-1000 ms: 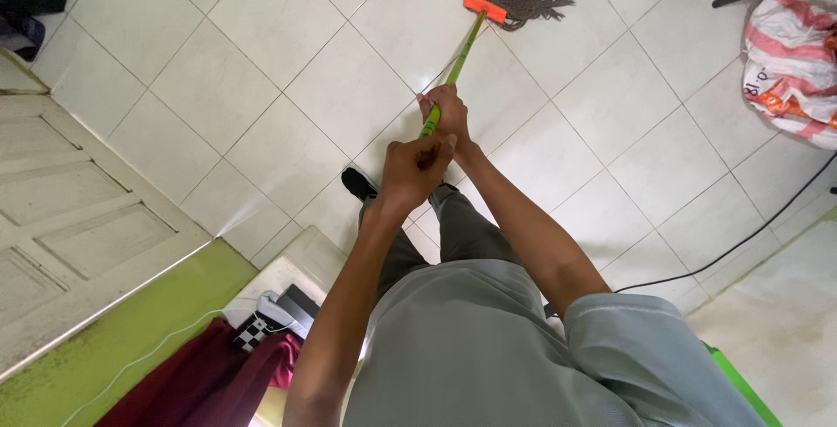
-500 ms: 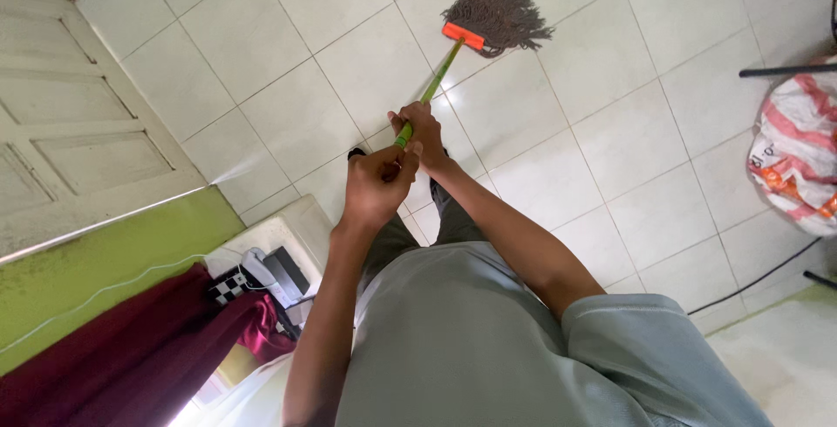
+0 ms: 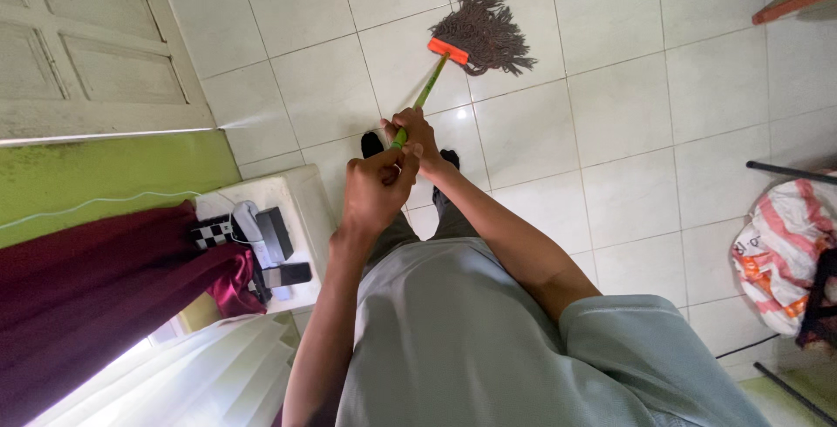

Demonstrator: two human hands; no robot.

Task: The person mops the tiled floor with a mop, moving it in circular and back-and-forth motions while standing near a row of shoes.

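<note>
Both my hands clamp green mop handle [image 3: 425, 94]: left hand [image 3: 377, 190] nearer body, right hand [image 3: 417, 133] just beyond it. Brown mop head [image 3: 482, 33] lies on white tiled floor [image 3: 610, 131], far end of handle. Striped sack [image 3: 780, 248] well right of handle.

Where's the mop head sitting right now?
In the head view the brown string mop head lies on the white tiled floor, top centre, beyond both hands, right of the white panelled door.

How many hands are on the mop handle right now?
2. The right hand grips lower down the green mop handle; the left hand is closed around its top end, nearer the body. No other hands are in view.
</note>
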